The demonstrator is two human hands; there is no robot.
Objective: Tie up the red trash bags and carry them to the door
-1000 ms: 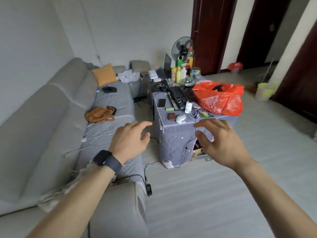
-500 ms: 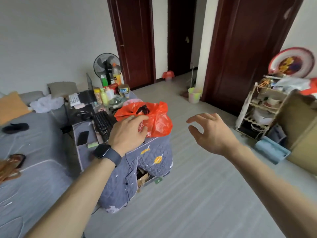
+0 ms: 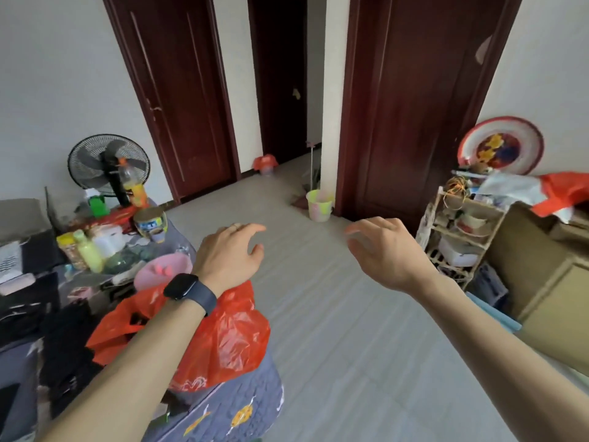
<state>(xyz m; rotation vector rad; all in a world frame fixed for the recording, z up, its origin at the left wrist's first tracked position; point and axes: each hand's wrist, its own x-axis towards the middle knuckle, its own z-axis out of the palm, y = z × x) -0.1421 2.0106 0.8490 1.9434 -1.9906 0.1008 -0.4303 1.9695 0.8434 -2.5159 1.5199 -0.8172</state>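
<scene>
Crinkled red plastic trash bag (image 3: 223, 342) sat untied on grey quilt-covered desk (image 3: 229, 416), at 7 o'clock. Left hand (image 3: 229, 253), dark smartwatch (image 3: 188, 290) at wrist, hovered above bag, fingers spread, empty. Right hand (image 3: 385, 253) at 3 o'clock, likewise spread, empty, over pale floor (image 3: 334, 346).

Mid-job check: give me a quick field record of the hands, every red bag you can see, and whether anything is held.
left hand: open, empty, raised above the table bag
right hand: open, empty, over bare floor
table bag: red, on the covered table at its floor-side edge, mouth looks untied
shelf bag: red, on the clutter at far right
hallway bag: red, on a small bin by the far doorway
held: nothing
</scene>
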